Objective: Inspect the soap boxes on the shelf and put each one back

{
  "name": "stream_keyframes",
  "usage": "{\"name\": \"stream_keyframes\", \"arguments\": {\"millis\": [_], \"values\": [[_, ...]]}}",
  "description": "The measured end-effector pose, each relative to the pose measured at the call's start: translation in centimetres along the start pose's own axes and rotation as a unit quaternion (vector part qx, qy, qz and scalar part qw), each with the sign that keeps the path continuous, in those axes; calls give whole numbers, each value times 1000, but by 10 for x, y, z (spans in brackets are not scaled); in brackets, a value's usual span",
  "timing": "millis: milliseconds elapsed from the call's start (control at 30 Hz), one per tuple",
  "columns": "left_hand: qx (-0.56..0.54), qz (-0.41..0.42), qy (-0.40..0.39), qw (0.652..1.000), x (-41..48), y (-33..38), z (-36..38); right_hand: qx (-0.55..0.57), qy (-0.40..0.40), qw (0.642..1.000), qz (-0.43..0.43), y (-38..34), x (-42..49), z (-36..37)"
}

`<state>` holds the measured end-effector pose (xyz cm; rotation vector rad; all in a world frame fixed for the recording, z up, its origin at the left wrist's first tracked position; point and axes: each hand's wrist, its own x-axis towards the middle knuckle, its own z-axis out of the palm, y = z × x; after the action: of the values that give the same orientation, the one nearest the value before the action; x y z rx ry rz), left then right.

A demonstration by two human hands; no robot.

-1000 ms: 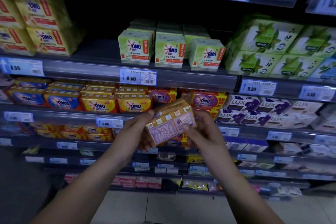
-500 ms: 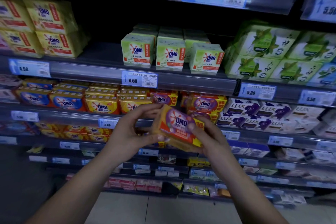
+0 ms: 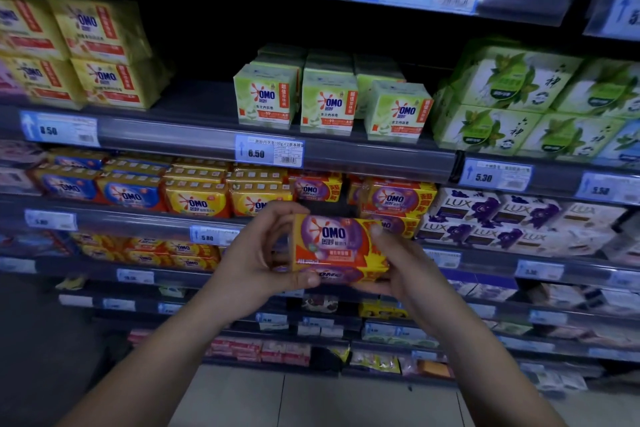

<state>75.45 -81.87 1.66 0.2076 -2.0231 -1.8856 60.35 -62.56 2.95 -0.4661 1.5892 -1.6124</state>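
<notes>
I hold a purple-and-yellow OMO soap pack (image 3: pixel 334 246) in front of the shelf, its printed front facing me. My left hand (image 3: pixel 258 253) grips its left end, thumb under the bottom edge. My right hand (image 3: pixel 403 265) grips its right end, fingers over the top corner. Right behind it, the shelf row of matching purple OMO packs (image 3: pixel 398 199) has a dark gap (image 3: pixel 348 199) between two packs.
Yellow OMO packs (image 3: pixel 197 201) and blue OMO packs (image 3: pixel 128 196) fill the same shelf to the left, LUX boxes (image 3: pixel 485 215) to the right. Green OMO boxes (image 3: pixel 329 104) stand one shelf up. Price-tag rails (image 3: pixel 270 151) edge each shelf. Tiled floor (image 3: pixel 311 399) lies below.
The pack has been turned from its printed back to its OMO front, then levelled. Both hands kept hold of it and sit slightly lower and further right.
</notes>
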Motion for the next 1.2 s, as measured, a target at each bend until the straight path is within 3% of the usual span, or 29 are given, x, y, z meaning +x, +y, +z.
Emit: {"name": "stream_keyframes", "arguments": {"millis": [100, 367, 467, 567, 733, 900, 967, 1067, 1200], "values": [[-24, 6, -5, 1000, 2, -3, 2, 23, 3, 1000, -13, 2, 2, -2], [-170, -62, -12, 983, 5, -29, -3, -127, 52, 975, -173, 8, -5, 11], [-180, -61, -14, 982, 5, -32, -2, -117, 68, 973, -185, 8, -4, 15], [-111, -31, 3, 993, 5, -22, -5, -8, 78, 986, -150, 10, -4, 16], [72, 50, 67, 994, 5, -2, 5, 160, 101, 982, 21, 12, 4, 23], [82, 109, 108, 985, 8, 3, 13, 200, 61, 975, 79, 14, 9, 32], [77, 101, 112, 986, 8, 1, 11, 205, 47, 976, 52, 16, 9, 32], [28, 48, 99, 994, 8, -8, 0, 176, 48, 981, -64, 22, 4, 27], [-178, -39, 11, 983, 3, -26, -7, -44, 109, 968, -223, 19, -2, 28]]}}
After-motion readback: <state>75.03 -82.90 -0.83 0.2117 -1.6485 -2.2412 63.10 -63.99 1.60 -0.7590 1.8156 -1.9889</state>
